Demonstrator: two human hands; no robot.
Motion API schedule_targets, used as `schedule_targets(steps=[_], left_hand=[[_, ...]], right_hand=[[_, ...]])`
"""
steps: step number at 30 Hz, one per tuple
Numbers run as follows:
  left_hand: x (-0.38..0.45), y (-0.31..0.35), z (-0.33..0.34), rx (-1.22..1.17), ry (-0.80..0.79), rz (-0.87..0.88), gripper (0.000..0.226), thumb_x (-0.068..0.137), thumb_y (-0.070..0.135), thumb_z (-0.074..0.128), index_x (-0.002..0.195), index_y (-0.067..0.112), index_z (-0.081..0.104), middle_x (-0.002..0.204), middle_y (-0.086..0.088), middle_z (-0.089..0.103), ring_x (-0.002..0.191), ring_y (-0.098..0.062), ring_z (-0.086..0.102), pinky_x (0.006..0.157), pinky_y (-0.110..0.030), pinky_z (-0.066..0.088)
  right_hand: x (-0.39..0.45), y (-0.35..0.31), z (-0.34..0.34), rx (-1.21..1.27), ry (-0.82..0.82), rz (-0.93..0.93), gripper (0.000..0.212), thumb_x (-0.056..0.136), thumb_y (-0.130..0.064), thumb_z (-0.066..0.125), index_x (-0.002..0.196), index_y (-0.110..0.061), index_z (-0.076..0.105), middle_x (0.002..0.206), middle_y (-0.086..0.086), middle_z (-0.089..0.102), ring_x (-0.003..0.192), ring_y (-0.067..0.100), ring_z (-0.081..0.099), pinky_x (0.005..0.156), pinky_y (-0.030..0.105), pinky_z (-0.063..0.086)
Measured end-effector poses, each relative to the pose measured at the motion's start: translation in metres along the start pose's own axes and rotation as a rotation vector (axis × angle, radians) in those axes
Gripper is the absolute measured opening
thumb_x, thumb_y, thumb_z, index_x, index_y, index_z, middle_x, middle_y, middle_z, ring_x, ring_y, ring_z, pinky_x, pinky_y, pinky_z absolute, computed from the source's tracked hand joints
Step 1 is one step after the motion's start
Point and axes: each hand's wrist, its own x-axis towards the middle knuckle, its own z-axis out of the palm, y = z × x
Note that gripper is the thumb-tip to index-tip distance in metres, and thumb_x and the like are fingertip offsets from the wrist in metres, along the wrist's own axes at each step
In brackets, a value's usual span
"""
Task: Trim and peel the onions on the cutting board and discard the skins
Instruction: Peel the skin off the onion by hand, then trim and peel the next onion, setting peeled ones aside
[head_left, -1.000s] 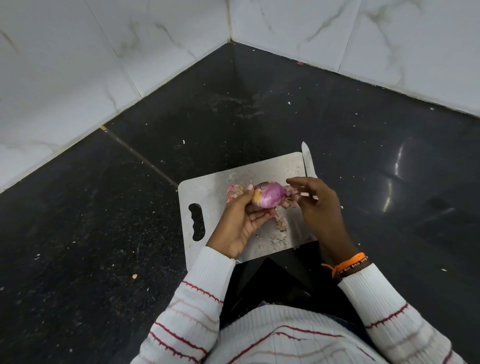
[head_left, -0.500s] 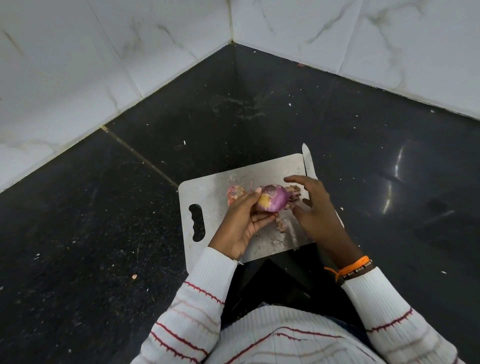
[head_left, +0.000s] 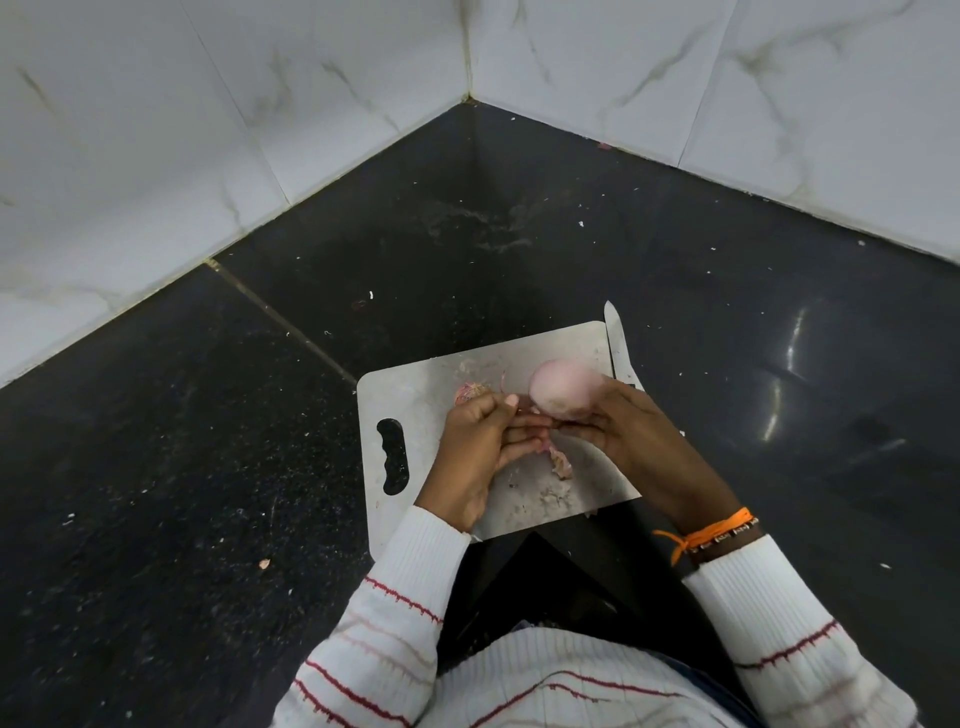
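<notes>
Your right hand (head_left: 621, 426) cups the pale peeled onion (head_left: 563, 387) above the steel cutting board (head_left: 415, 395); your left hand (head_left: 480, 441) pinches loose skin (head_left: 540, 441). Pull that skin fully clear, then gather the scraps (head_left: 561, 462) for discarding.

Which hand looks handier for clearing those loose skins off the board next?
Probably the left hand. The right hand grips the peeled onion, while the left seems to hold only a bit of skin and sits beside the skin scraps on the cutting board.
</notes>
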Motion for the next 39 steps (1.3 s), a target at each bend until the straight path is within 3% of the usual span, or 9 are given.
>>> schedule_targets(steps=[3,8,12,16,22,26,30,34,39], left_hand=[[-0.003,0.004,0.002,0.096,0.023,0.103,0.021,0.097,0.006,0.046,0.094,0.009,0.067,0.077,-0.008,0.071,0.07,-0.016,0.069,0.061,-0.022,0.057],[-0.006,0.011,0.0,0.432,0.17,0.366,0.019,0.094,0.007,0.052,0.096,0.016,0.069,0.088,0.008,0.066,0.075,0.005,0.061,0.062,-0.005,0.046],[0.003,0.005,-0.01,0.713,0.316,0.496,0.022,0.088,0.006,0.059,0.096,0.026,0.065,0.098,0.018,0.057,0.097,-0.004,0.052,0.075,-0.006,0.037],[0.009,-0.003,-0.018,0.872,0.41,0.482,0.034,0.086,0.009,0.063,0.113,0.028,0.06,0.113,0.014,0.041,0.109,-0.007,0.029,0.084,-0.009,0.019],[0.017,-0.012,-0.023,0.847,0.317,0.404,0.052,0.083,0.0,0.064,0.127,0.025,0.051,0.134,0.002,0.044,0.126,-0.016,0.038,0.102,-0.021,0.027],[0.022,-0.017,-0.024,0.904,0.317,0.41,0.047,0.084,-0.005,0.06,0.122,0.022,0.053,0.133,0.0,0.048,0.124,-0.018,0.042,0.099,-0.019,0.028],[0.025,-0.019,-0.024,0.928,0.303,0.426,0.039,0.086,-0.006,0.056,0.114,0.02,0.051,0.125,-0.002,0.051,0.116,-0.018,0.042,0.091,-0.018,0.03],[0.026,-0.022,-0.024,0.936,0.304,0.436,0.038,0.088,-0.004,0.052,0.117,0.019,0.047,0.123,-0.005,0.05,0.112,-0.019,0.043,0.09,-0.021,0.031],[0.022,-0.008,-0.035,0.804,0.4,0.522,0.033,0.09,-0.002,0.048,0.115,0.02,0.044,0.115,-0.002,0.049,0.102,-0.013,0.048,0.087,-0.024,0.038]], right_hand=[[0.006,-0.01,0.0,-0.059,0.085,0.025,0.038,0.098,-0.038,0.033,0.091,-0.016,0.065,0.083,0.005,0.075,0.084,0.017,0.07,0.079,0.024,0.056],[0.019,-0.021,-0.004,-0.163,0.171,-0.046,0.024,0.097,-0.032,0.042,0.097,-0.02,0.063,0.1,0.006,0.068,0.098,0.02,0.064,0.088,0.03,0.05],[0.044,-0.015,-0.008,-0.604,0.291,-0.195,0.035,0.089,-0.016,0.058,0.124,-0.014,0.054,0.112,-0.007,0.054,0.101,0.008,0.052,0.085,0.015,0.044],[0.068,0.003,-0.016,-0.912,0.393,-0.303,0.044,0.081,-0.003,0.064,0.123,-0.009,0.053,0.127,0.01,0.05,0.117,0.024,0.045,0.092,0.017,0.029],[0.071,0.002,-0.018,-0.889,0.426,-0.299,0.044,0.078,0.0,0.066,0.119,-0.01,0.052,0.127,0.011,0.047,0.119,0.024,0.044,0.09,0.019,0.032],[0.043,-0.002,-0.006,-0.699,0.552,-0.345,0.032,0.088,0.001,0.053,0.118,-0.009,0.053,0.124,0.008,0.051,0.113,0.017,0.048,0.091,0.018,0.037],[0.015,0.019,0.013,-0.729,0.393,-0.254,0.037,0.092,-0.002,0.045,0.128,-0.01,0.045,0.131,0.003,0.045,0.118,0.01,0.042,0.095,0.01,0.027],[0.018,0.037,0.016,-0.878,0.312,-0.128,0.054,0.096,-0.017,0.044,0.144,-0.01,0.023,0.153,0.006,0.023,0.141,0.018,0.018,0.113,0.026,0.013],[0.025,0.047,0.032,-1.015,0.192,-0.126,0.056,0.098,-0.024,0.037,0.147,-0.008,0.013,0.157,0.007,0.01,0.145,0.02,0.004,0.117,0.031,0.002]])
